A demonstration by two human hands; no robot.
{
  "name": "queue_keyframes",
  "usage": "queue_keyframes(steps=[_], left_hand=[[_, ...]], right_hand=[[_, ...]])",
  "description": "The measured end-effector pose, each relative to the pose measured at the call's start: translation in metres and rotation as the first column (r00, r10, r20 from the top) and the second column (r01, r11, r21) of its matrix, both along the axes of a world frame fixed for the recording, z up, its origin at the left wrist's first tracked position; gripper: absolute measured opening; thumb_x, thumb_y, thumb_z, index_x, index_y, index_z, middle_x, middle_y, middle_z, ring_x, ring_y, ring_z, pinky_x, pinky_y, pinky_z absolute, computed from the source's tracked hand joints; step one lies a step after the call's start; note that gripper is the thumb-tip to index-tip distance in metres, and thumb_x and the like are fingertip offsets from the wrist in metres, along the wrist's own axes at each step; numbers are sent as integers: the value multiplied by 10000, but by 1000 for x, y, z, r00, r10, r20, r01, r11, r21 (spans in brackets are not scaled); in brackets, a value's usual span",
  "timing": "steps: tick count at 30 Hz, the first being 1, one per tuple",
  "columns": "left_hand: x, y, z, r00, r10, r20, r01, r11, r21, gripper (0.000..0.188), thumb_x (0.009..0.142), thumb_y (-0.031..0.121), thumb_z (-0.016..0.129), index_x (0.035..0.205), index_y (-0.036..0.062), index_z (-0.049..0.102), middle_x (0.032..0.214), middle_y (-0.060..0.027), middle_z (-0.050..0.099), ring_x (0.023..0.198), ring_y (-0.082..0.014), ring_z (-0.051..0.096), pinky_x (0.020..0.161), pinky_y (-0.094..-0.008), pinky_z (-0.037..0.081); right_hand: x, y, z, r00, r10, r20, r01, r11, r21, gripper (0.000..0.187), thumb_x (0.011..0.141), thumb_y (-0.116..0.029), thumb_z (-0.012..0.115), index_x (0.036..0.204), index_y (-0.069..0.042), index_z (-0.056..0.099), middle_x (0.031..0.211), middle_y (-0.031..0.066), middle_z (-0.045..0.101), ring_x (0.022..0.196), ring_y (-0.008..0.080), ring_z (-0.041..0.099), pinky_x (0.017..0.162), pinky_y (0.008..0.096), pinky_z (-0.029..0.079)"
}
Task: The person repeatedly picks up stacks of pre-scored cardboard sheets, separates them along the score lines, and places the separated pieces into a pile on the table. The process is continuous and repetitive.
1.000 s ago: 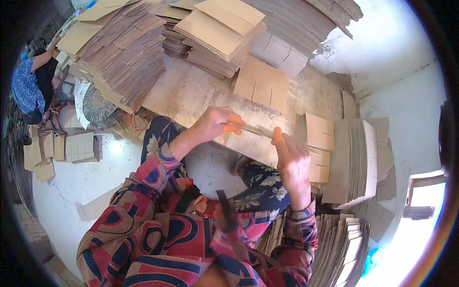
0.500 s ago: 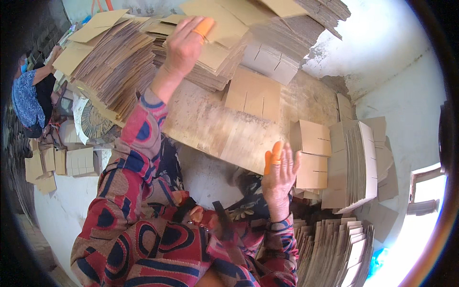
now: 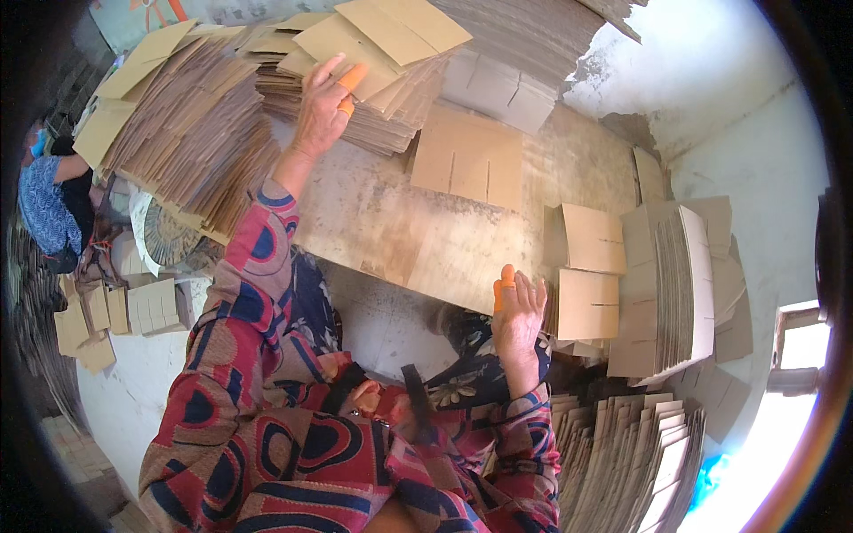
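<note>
Pressing unevenly could make the ragged cardboard stack [image 3: 404, 93] on the table [image 3: 382, 209] slide, the left hand [image 3: 324, 111] being at its near side, grip unclear, the right hand [image 3: 520, 322] empty, loosely spread by the table's near edge.

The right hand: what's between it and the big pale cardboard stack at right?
The lower slotted brown cardboard sheet lies there, seen in the head view.

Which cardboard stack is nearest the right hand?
The lower small tan stack, beside the right hand; the upper small stack and larger upright stack sit farther.
</note>
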State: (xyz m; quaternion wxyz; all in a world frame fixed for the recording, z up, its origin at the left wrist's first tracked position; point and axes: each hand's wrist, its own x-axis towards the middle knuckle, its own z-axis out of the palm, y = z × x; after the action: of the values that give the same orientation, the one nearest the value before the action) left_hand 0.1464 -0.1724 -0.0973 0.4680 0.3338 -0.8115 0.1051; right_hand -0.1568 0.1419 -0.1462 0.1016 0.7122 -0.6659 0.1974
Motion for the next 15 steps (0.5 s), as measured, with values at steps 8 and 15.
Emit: queue_keyframes(steps=[8,15], left_hand=[[-46,-17,-3,935,-14,-356,8,1000,-19,228,850,136,597,1049,85,696,1191,-79,652,1255,-333,413,1066,-420,287],[-71,-46,-5,917,78,-391,-119,990,-80,188,862,168,599,988,76,704,1146,-71,666,1220,-331,423,1055,-424,294]], right_hand=[[-1,-2,-31,988,-51,148,42,997,64,279,845,-41,595,1119,5,608,1060,179,647,1035,327,608,1011,519,376],[-2,-11,-32,976,-118,181,92,985,147,248,869,-118,635,1091,-7,626,930,156,675,886,317,641,926,466,452]])
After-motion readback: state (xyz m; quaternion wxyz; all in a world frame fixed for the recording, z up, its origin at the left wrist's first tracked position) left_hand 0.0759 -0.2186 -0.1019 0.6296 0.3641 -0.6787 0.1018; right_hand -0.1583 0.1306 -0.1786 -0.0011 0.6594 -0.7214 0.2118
